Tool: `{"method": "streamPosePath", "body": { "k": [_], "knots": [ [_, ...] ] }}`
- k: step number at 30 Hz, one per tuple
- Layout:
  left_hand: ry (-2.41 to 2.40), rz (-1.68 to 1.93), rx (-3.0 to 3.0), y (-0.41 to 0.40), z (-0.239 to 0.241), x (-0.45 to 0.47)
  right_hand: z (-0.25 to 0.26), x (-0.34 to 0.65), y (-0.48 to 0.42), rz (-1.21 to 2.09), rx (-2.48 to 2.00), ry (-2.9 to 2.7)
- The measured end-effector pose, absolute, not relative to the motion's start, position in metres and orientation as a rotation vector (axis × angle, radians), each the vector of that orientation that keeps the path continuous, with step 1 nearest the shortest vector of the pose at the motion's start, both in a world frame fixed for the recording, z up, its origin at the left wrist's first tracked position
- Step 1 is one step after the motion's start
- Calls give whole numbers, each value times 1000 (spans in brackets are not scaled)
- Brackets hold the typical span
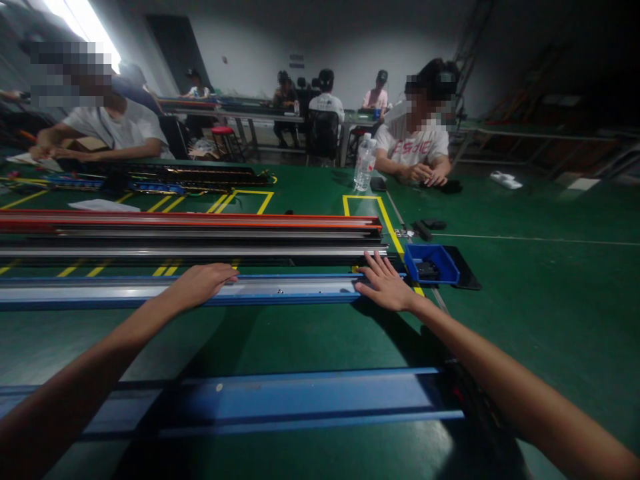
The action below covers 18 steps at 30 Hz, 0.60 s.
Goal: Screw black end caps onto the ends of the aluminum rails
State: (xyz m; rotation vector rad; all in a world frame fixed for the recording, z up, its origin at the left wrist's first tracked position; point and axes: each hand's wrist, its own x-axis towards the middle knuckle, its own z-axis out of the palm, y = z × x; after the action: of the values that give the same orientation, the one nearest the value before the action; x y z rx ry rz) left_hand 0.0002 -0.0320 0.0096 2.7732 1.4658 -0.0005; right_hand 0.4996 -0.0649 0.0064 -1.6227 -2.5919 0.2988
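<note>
A long blue metal rail (310,298) with a pale inner channel lies across the green table before me. My left hand (203,283) rests on it left of the middle, its fingers stretched to the right and close together. Over the rail's right end lies my right hand (386,283), palm down and fingers spread. Both hands are open. Small dark specks or holes dot the channel between them. Beyond this rail are a black and silver rail (320,251) and an orange-edged one (300,222). A wider blue rail (325,397) lies nearer me.
A blue bin (433,253) with small black parts stands just right of my right hand, by a dark flat plate (465,270). Farther back are black pieces (433,227), clear bottles (364,167) and wired assemblies (200,175). Two people sit across the table, others behind.
</note>
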Motion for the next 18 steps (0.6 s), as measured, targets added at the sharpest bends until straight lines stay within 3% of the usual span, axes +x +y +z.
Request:
{"method": "streamPosePath", "body": {
  "k": [18],
  "knots": [
    [1467, -152, 2785, -25, 18, 6, 4, 499, -51, 316, -1614, -2588]
  ]
}}
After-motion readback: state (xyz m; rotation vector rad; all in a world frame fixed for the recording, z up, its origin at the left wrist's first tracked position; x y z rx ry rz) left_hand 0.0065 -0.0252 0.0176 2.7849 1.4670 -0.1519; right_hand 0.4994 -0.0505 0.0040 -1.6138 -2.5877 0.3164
